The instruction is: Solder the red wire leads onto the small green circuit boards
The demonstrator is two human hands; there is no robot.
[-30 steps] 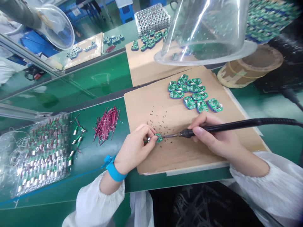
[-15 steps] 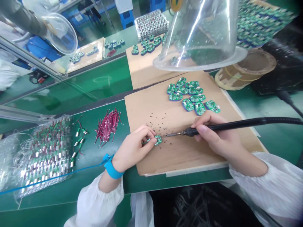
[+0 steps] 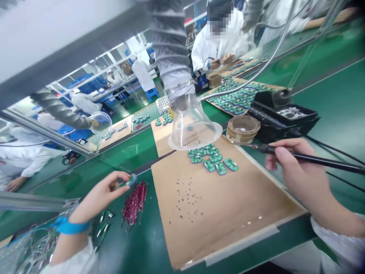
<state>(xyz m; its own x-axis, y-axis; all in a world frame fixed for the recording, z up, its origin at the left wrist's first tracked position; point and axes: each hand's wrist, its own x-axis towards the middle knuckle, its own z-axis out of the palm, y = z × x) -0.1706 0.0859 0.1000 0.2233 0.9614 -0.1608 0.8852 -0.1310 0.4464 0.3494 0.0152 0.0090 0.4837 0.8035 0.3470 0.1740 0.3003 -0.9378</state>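
My left hand (image 3: 100,196) is raised over the green bench to the left of the cardboard sheet (image 3: 228,213), pinching a small green circuit board (image 3: 131,179) at its fingertips. My right hand (image 3: 293,167) grips a black soldering iron (image 3: 313,159) like a pen, its tip pointing left toward a round brown reel (image 3: 243,129). A cluster of green circuit boards (image 3: 212,158) lies at the cardboard's far end, under a clear funnel-shaped fume hood (image 3: 191,125). A bundle of red wires (image 3: 134,201) lies just below my left hand.
A black soldering station (image 3: 285,114) stands at the right. A clear bag of parts (image 3: 19,247) sits at the lower left. A second cardboard sheet (image 3: 161,135) with boards lies beyond. People in white coats (image 3: 219,42) work at the bench across.
My left hand lifted the small board off the cardboard and carried it left. My right hand drew the iron back to the right. The view tilted up, showing the room.
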